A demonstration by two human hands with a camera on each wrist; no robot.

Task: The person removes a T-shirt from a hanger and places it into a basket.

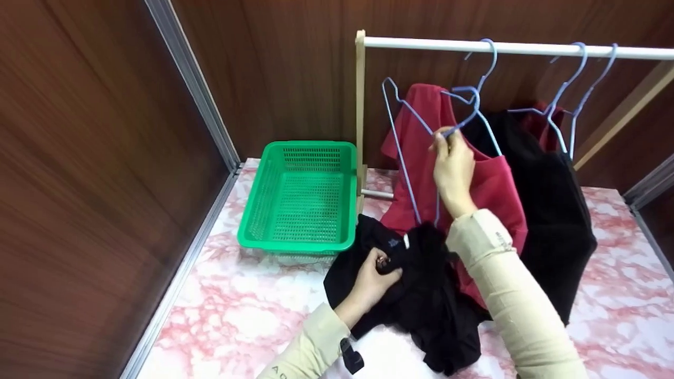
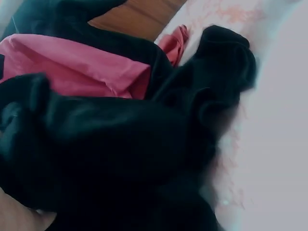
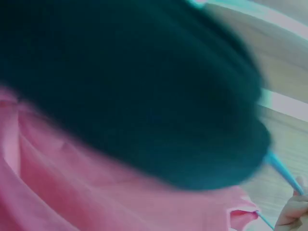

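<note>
My right hand (image 1: 454, 166) grips a blue wire hanger (image 1: 403, 152) just below its hook, in front of a hanging red top (image 1: 497, 195). The lower end of the hanger reaches into a bunched black garment (image 1: 426, 295) with a small white label near its neck. Lower down, my left hand (image 1: 370, 284) pinches the black cloth near that opening. Dark cloth (image 2: 130, 144) fills much of the left wrist view, and the left hand (image 2: 19, 214) shows only at the corner. In the right wrist view, fingers (image 3: 294, 211) hold the hanger (image 3: 284, 174) beside dark cloth.
A white rail (image 1: 421, 45) on a wooden post (image 1: 360, 116) carries the red top and black clothes (image 1: 547, 221) on blue hangers. Left of the post, a green basket (image 1: 296, 246) stands on the marbled tabletop (image 1: 221, 321). Wooden panels (image 1: 95, 158) enclose the left and back.
</note>
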